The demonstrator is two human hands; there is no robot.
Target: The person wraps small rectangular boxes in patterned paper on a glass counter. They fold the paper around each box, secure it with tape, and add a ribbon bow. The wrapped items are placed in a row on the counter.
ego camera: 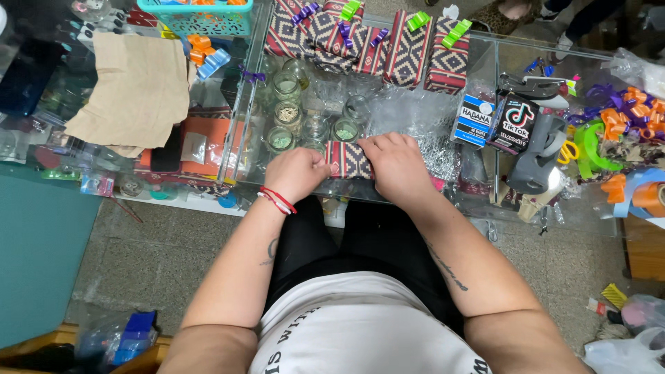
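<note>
A small wrapped box [348,159] lies at the near edge of the glass table [429,201], directly in front of the person. Its paper carries a woven-looking pattern of dark red, black and cream in stripes and stepped diamonds. Only its middle part shows, since both hands cover its ends.

The left hand [296,173], with red and white cords at the wrist, is curled into a loose fist against the box's left end; whether its fingertips pinch the paper cannot be told. The right hand [396,165] lies palm down over the box's right end, fingers close together and bent, pressing on the top.

Just behind the box stand several small glass jars [291,111], some with pale or greenish contents, on crinkled clear wrap [409,114]. Farther back, a row of finished wrapped boxes [388,45] in the same patterned paper lies at the far edge, each topped with a purple or green ribbon bow.

To the right of the right hand sit a blue-and-white carton [473,120] and a black carton [514,123], close together, then a grey tape dispenser [537,163]. Beyond them lie loose ribbon bows [623,114] in orange, green and purple. At the far left a sheet of brown paper [135,90] lies under a turquoise basket [195,17].
</note>
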